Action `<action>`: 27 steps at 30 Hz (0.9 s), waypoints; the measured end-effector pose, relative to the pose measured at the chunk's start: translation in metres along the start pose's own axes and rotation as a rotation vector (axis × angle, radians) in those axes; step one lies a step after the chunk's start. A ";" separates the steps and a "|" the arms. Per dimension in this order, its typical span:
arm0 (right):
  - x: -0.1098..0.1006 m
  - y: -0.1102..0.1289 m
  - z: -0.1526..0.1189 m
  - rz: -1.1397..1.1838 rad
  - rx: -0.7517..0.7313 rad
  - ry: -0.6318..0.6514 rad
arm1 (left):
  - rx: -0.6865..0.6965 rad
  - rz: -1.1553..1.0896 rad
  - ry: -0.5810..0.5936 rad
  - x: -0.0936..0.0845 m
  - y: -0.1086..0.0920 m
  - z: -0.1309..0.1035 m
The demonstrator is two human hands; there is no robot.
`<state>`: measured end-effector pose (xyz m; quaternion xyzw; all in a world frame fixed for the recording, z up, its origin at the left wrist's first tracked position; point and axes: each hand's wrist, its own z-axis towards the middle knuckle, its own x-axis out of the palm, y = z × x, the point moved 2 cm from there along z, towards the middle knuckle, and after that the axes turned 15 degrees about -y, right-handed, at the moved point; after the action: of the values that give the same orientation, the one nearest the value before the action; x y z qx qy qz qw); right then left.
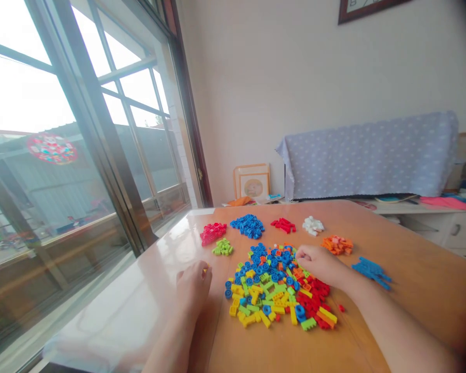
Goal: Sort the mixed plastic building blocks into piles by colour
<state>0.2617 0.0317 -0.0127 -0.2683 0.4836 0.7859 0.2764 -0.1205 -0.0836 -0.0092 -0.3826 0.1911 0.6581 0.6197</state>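
A large mixed pile of toy building bricks (274, 295) lies in the middle of the table, in yellow, green, blue, red and orange. Left of it, my left hand (194, 285) rests low over the table with its fingers curled, and a bit of a small yellow brick (205, 269) shows between them. My right hand (316, 260) is over the pile's upper right edge, fingers closed; whatever they may hold is hidden. Close to that hand are orange bricks (337, 244) and long blue pieces (372, 271). A single small red brick (341, 308) lies apart at the pile's right.
Across the table's far side are sorted heaps: dark pink pieces (213, 233), light green bricks (222, 247), blue pieces (247, 226), red bricks (283, 225) and white pieces (313, 225). A window (101, 129) borders the left. Behind stands a cloth-covered object (368, 155) on a cabinet.
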 end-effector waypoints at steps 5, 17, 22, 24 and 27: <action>-0.006 -0.015 0.001 -0.040 0.009 0.111 | 0.104 -0.044 0.035 0.001 -0.014 0.000; 0.003 -0.016 -0.001 -0.048 -0.019 0.207 | 0.236 -0.268 0.107 -0.005 -0.059 0.006; 0.003 -0.008 -0.003 -0.134 -0.041 0.154 | 0.204 -0.378 0.144 -0.005 -0.080 0.021; 0.004 -0.004 -0.004 -0.158 -0.056 0.142 | 0.168 -0.428 0.158 0.001 -0.090 0.028; 0.004 -0.001 -0.005 -0.160 -0.050 0.151 | 0.103 -0.551 0.160 0.011 -0.107 0.038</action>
<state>0.2600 0.0283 -0.0181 -0.3714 0.4605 0.7505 0.2944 -0.0271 -0.0314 0.0310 -0.4387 0.1614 0.4221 0.7767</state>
